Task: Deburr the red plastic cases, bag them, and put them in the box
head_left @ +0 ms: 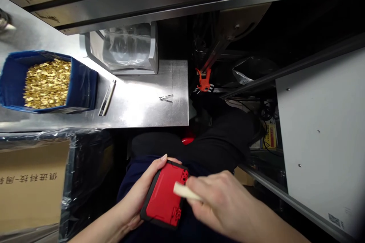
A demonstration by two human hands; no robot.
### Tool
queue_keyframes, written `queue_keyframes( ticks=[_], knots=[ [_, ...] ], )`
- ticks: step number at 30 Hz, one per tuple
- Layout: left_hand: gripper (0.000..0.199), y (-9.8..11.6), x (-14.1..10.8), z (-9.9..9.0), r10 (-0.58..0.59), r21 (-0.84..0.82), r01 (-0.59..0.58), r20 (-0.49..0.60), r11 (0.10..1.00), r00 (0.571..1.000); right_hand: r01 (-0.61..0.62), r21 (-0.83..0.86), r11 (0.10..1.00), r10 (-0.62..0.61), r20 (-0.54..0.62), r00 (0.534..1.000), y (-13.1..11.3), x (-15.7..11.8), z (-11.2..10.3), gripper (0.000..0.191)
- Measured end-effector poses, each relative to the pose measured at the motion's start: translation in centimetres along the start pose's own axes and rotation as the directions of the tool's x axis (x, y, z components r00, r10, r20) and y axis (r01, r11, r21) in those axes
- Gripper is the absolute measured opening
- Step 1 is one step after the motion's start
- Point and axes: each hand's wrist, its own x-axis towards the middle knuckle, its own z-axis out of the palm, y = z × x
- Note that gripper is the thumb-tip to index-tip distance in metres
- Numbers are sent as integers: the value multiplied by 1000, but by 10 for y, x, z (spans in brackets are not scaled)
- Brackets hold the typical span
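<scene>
Over my lap, my left hand [137,201] is closed around the left edge of a red and black rectangular case [164,191], its thumb along the top corner. The red face is turned up, with small cut-out details at its two right corners. My right hand [219,201] grips a cream-coloured stick-like tool [185,191], slightly smeared by motion. The tool's blunt tip lies over the right part of the red face; whether it touches is unclear. The fingers under the case are mostly hidden.
On the metal bench [134,110] are a blue bin [84,83] of small brass parts [48,83], a utility knife [107,98], nail clippers [165,97] and a grey bin [154,49] lined with plastic. A cardboard box [31,190] stands left; an orange clamp [203,79] hangs beyond the bench.
</scene>
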Motion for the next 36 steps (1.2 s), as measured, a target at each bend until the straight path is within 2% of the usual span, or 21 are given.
queue_keyframes(
  ticks=[2,6,10,14,17,21,24,26,30,33,36],
  knots=[
    [45,1,1,-1,1,-6,-1,21,1000,1000,44,9,999,-44,18,999,0,-1,0,9],
    [47,2,0,-3,20,19,-19,-16,1000,1000,-23,24,999,23,-8,1000,0,0,-2,9],
    [45,2,0,-2,30,13,-31,29,999,999,32,27,999,-32,4,999,-2,-1,-4,13],
    [45,4,0,-1,41,30,-41,-3,999,999,-26,-13,1000,25,-54,998,-3,-2,-3,11],
    [47,5,0,0,16,2,-16,28,1000,999,44,-2,999,-44,-44,998,-4,-3,-1,11],
    [46,5,-1,1,27,-31,-26,15,999,1000,0,0,1000,0,-57,998,-3,-6,3,9],
    [45,3,-3,2,35,-27,-33,61,999,997,57,-11,998,-58,-99,993,-5,-8,12,12],
    [45,1,-3,2,75,31,-79,95,996,993,74,-9,997,-75,-114,991,-8,-8,19,15],
    [41,-1,-2,5,178,190,-200,128,961,976,26,-84,996,-41,-180,983,-12,-4,21,10],
    [42,0,-1,4,94,126,-100,52,987,994,-23,-132,991,-5,-208,978,-9,-2,18,12],
    [43,-1,-2,1,87,120,-92,43,989,995,83,-130,988,-106,-180,978,-8,-2,23,18]
  ],
)
